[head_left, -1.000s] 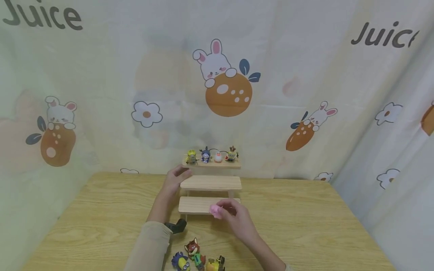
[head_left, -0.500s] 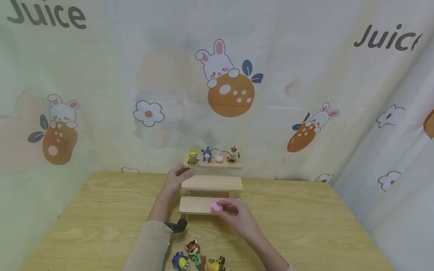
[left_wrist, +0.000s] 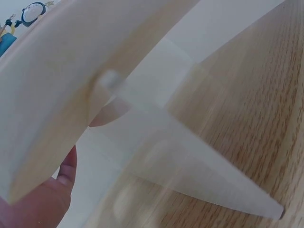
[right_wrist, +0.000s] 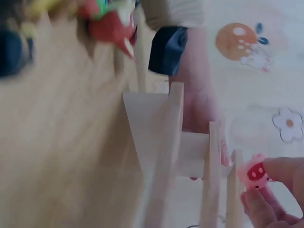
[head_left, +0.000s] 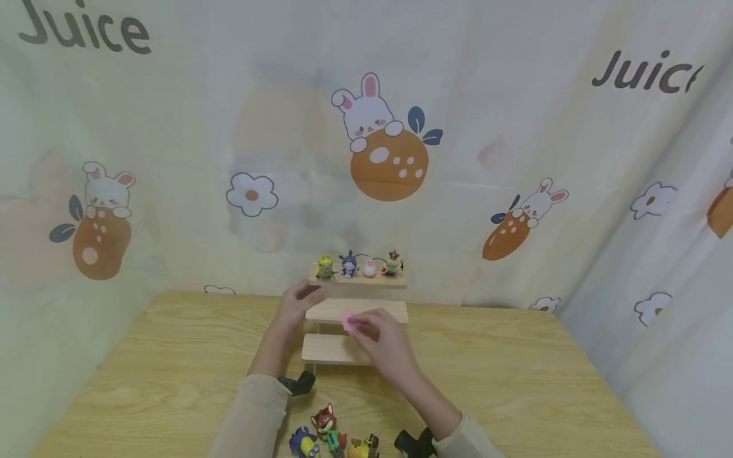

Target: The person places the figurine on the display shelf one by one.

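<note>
A pink pig figurine [head_left: 347, 321] is pinched between the thumb and fingers of my right hand [head_left: 385, 346], overlapping the front of the middle tier in the head view. Its red snout shows in the right wrist view, where the pig [right_wrist: 255, 174] faces the camera. My left hand [head_left: 298, 305] grips the left end of the three-tier wooden display stand [head_left: 329, 310]. In the left wrist view the left thumb [left_wrist: 50, 202] lies at a shelf's edge, with a translucent side support beyond it. Part of the lowest tier [head_left: 329, 350] is hidden behind my right hand.
Along the top tier stand a yellow figure [head_left: 325, 268], a blue-haired figure [head_left: 349, 265], a white duck-like figure [head_left: 369, 268] and a crowned figure [head_left: 392, 264]. Near the front lie a fox figurine [head_left: 326, 423], a blue-haired minion [head_left: 305, 443] and a yellow figure [head_left: 362, 448]. A printed curtain [head_left: 458, 222] hangs behind.
My right hand has lifted the pig from in front of the lowest tier, up and slightly left to the middle tier. My left hand stays on the stand.
</note>
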Tool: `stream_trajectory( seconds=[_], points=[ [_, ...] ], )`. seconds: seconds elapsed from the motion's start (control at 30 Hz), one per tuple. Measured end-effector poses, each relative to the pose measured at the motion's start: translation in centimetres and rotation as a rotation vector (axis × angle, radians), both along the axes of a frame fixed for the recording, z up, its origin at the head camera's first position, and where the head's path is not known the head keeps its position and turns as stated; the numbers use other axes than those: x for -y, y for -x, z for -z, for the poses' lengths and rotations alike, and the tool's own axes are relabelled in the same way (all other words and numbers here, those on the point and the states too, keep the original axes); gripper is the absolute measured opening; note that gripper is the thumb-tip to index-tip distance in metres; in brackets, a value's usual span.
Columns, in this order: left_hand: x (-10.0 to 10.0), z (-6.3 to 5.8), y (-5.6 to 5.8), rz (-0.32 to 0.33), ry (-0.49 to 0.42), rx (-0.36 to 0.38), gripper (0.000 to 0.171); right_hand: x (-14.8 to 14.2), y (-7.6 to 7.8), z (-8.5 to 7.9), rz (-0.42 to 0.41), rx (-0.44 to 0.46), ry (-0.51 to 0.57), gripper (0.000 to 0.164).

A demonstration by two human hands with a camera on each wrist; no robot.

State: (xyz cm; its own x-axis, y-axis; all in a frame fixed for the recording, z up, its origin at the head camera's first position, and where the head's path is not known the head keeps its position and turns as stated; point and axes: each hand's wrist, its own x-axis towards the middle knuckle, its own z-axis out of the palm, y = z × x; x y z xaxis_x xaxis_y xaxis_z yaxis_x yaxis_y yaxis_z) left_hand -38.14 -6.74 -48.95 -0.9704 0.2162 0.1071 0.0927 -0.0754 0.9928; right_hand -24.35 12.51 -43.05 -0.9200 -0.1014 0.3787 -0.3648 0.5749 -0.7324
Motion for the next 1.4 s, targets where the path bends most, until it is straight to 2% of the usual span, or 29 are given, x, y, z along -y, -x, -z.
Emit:
stream_trajectory(
  seconds=[0.13, 0.27, 0.37, 0.53, 0.8, 0.93, 1.1, 1.4],
  points=[
    [0.2, 0.3, 0.3, 0.002, 0.02, -0.035, 0.043, 1.6, 1.7, -1.0, 0.017, -0.206, -0.197, 0.016],
    [0.2, 0.3, 0.2, 0.008, 0.017, -0.04, 0.046, 2.6, 3.1, -1.6, 0.035, -0.268, -0.346, 0.016],
    [0.4, 0.2, 0.2, 0.017, 0.029, -0.045, 0.048, 3.0, 3.8, -1.8, 0.031, -0.255, -0.397, 0.015],
    [0.3, 0.0, 0.2, 0.016, 0.04, -0.064, 0.049, 3.2, 4.5, -1.7, 0.012, -0.215, -0.423, 0.016],
    [0.4, -0.1, 0.1, 0.011, 0.075, -0.051, 0.051, 3.6, 4.8, -2.2, 0.026, -0.206, -0.486, 0.018],
    [0.4, 0.1, 0.2, 0.002, 0.075, -0.039, 0.053, 3.7, 5.0, -2.4, 0.031, -0.158, -0.496, 0.021],
    [0.4, 0.1, 0.2, -0.009, 0.059, -0.04, 0.052, 3.8, 5.2, -2.4, 0.025, -0.099, -0.471, 0.026],
    [0.2, 0.1, 0.2, -0.005, 0.062, -0.081, 0.039, 3.8, 5.3, -2.2, -0.005, -0.065, -0.383, 0.022]
  ],
)
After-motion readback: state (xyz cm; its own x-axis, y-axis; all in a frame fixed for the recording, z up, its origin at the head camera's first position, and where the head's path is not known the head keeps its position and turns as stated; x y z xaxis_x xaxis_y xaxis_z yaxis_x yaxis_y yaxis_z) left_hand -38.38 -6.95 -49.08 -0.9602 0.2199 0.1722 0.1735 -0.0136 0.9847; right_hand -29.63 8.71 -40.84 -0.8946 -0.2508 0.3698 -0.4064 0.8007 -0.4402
